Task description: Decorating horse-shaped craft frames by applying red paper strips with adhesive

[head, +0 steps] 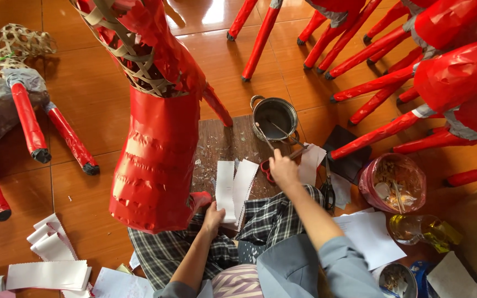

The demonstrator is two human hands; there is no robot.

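while right hand (284,170) grips brush (295,154), steel pot (274,117) holds sticks, left hand (212,216) touching paper strips (234,189)

Daylight falls bright and even from ahead of me, with white glare on the polished floor (211,14) at the top edge. The red paper figure (155,160) shines in patches. Shadows stay soft. My view bends at the edges; my sleeves blur slightly.

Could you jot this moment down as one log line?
left hand: holds white paper strips | right hand: grips brush over metal pot | red paper figure: stands beside
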